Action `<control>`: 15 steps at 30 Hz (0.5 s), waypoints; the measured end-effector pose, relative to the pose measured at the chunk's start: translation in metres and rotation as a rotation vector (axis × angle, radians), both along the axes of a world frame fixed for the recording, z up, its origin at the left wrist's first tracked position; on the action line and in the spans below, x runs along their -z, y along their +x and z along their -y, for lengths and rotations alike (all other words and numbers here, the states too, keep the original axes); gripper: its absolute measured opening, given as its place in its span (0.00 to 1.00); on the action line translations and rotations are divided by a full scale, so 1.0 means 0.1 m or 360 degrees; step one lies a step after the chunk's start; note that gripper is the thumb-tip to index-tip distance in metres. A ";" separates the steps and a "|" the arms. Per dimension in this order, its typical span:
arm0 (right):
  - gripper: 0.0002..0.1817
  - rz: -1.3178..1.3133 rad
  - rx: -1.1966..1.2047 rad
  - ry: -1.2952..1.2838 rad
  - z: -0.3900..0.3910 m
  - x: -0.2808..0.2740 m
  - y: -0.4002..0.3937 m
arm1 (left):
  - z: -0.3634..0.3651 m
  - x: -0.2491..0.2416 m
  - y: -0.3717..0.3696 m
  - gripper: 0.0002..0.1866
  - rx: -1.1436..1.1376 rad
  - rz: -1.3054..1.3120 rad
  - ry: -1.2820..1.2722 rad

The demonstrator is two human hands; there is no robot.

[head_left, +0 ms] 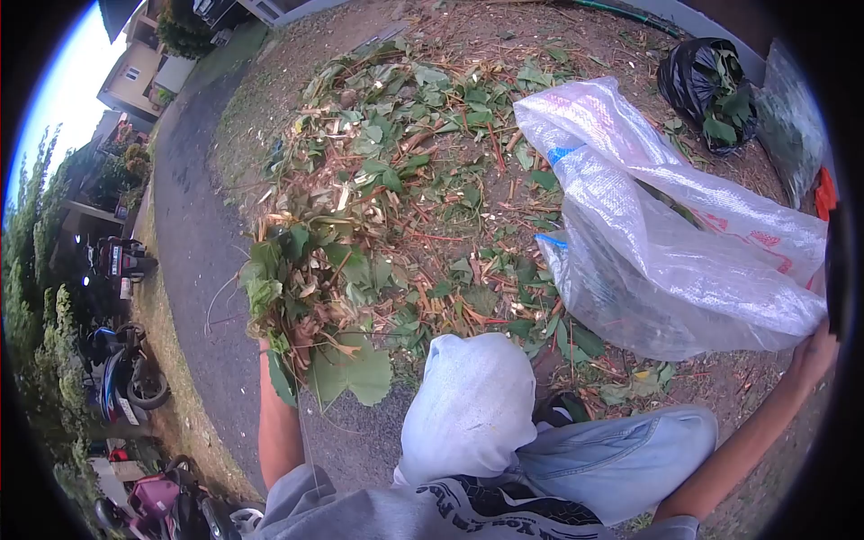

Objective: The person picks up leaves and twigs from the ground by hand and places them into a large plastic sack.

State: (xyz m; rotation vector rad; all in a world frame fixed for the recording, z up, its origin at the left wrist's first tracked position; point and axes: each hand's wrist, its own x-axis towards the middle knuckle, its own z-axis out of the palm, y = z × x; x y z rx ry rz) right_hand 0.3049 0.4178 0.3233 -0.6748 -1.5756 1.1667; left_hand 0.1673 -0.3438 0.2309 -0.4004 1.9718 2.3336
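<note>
My left hand (303, 333) is closed around a bunch of green leaves (281, 279) at the left edge of the litter. Leaves cover much of this hand, and one broad leaf (353, 371) hangs beside it. At the far right, my right hand (815, 349) grips the edge of a white translucent woven sack (630, 216). The sack lies stretched across the ground, its blue-marked mouth facing the litter. Some dark green stuff shows inside its fold. Cut leaves, wood chips and red stalks (432, 216) are spread between my hands.
A black garbage bag (706, 90) with leaves in it stands at the upper right, beside another clear sack (792, 121). A paved path (193, 225) runs along the left. Motorbikes (126, 373) are parked beyond it. My bent knee (468, 405) is in front of me.
</note>
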 end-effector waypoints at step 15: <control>0.25 0.0421 -0.0528 0.0552 0.83 -0.51 -0.52 | -1.75 -1.96 -0.98 0.33 0.0588 -0.0723 0.0254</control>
